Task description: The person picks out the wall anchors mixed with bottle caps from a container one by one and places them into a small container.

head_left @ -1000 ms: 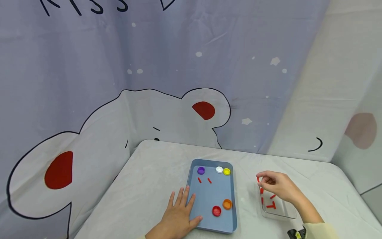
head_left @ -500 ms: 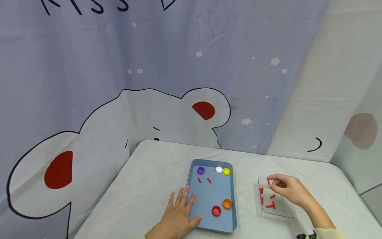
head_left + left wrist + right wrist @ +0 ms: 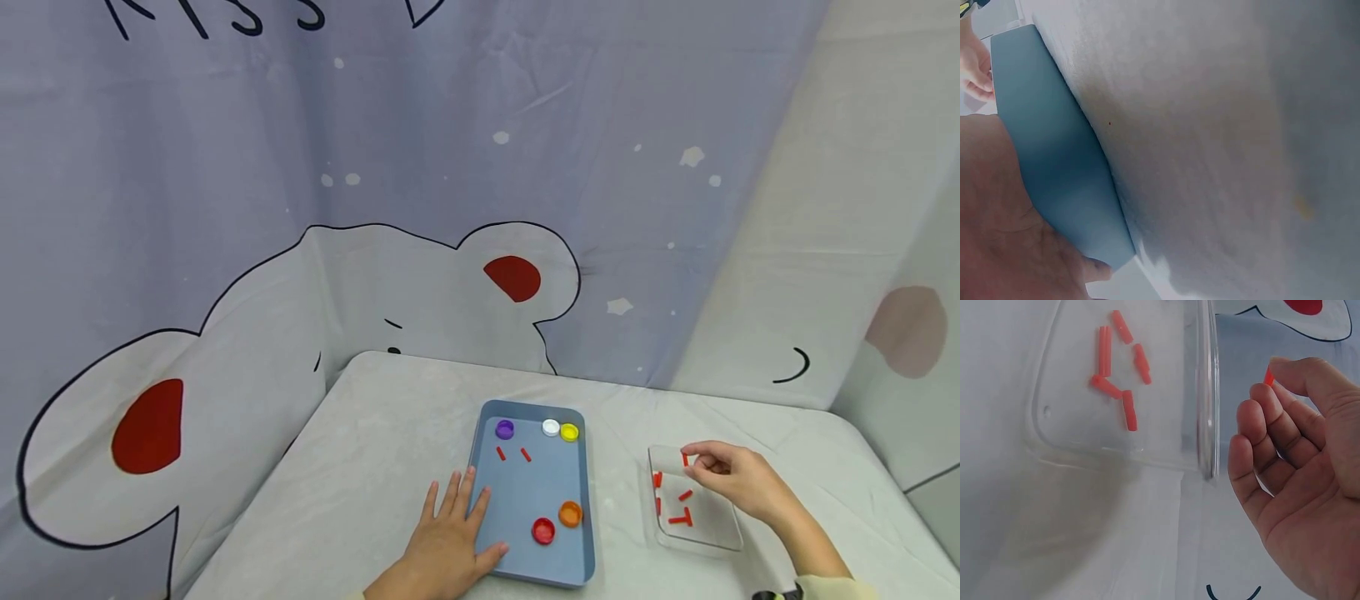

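Note:
Between thumb and fingertips my right hand (image 3: 738,479) pinches a short red stick (image 3: 1269,376), held over the far end of a clear plastic container (image 3: 1207,394). Inside that container lie several more red sticks (image 3: 1105,351), some touching each other. My left hand (image 3: 446,542) is spread with straight fingers at the near left edge of a blue tray (image 3: 525,492); the left wrist view shows the palm against the tray's outer wall (image 3: 1054,125). Two red sticks, a left one (image 3: 501,453) and a right one (image 3: 526,455), lie in the tray's far half.
The tray also holds round cap-like pieces: purple (image 3: 505,429) at far left, white (image 3: 551,427) and yellow (image 3: 569,432) at far right, orange (image 3: 571,514) and red (image 3: 543,531) nearer. A white cloth (image 3: 382,433) covers the table; a printed curtain (image 3: 420,150) hangs behind.
My right hand, pinching the red stick, has moved right and slightly nearer, from the container's far left corner to over its far end. The left hand has stayed in place.

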A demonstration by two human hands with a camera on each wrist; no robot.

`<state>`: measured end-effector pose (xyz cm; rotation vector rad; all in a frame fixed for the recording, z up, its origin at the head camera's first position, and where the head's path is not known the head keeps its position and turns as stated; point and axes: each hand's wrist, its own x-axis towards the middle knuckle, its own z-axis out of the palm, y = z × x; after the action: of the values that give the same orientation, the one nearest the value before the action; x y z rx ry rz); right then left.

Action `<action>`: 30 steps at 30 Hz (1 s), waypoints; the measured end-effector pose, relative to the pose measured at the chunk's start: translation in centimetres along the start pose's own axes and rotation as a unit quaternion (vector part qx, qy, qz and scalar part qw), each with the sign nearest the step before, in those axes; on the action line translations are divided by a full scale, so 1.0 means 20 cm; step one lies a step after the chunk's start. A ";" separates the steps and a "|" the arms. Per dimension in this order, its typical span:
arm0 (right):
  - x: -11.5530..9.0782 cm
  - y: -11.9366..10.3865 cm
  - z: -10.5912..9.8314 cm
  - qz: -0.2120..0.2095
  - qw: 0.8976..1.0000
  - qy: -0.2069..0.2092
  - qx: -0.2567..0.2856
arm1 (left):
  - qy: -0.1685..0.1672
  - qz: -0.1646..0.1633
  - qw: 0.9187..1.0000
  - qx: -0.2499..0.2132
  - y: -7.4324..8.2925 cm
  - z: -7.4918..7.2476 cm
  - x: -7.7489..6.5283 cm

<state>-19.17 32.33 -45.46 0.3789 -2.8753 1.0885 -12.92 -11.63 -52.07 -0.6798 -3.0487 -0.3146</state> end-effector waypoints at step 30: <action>0.18 -0.14 0.08 -0.039 0.999 -0.021 0.030 | -0.016 -0.004 1.000 -0.006 0.01 -0.02 0.00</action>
<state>-21.82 28.43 -44.35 0.5188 -2.8419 1.1698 -12.97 -11.56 -51.67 -0.6795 -3.0840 -0.3246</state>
